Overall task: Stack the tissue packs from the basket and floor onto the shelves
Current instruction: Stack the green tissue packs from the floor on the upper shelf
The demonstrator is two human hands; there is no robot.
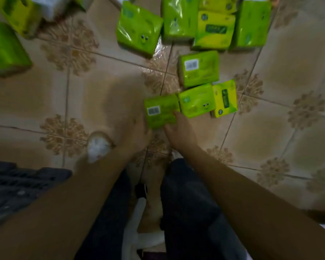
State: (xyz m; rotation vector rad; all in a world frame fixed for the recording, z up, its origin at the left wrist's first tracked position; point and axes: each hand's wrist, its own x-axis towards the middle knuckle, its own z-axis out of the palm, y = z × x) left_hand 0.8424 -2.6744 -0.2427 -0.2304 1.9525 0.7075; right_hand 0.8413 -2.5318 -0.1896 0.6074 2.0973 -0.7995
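Observation:
Several green and yellow tissue packs lie on the tiled floor. The nearest green pack (160, 110), barcode side up, sits between my two hands. My left hand (137, 134), blurred by motion, is against its left edge. My right hand (178, 131) grips its right lower corner, fingers on top and thumb at the near edge. Right beside it lie a green pack with a cartoon face (196, 100) and a yellow pack (224, 98). Another barcode pack (199, 68) lies just beyond them. No shelves are in view.
A cluster of packs (195, 25) lies further off at the top. More packs (6, 47) sit at the upper left. A dark basket (17, 188) stands at my lower left. A white blurred object (98, 147) lies by my left forearm. My legs fill the bottom centre.

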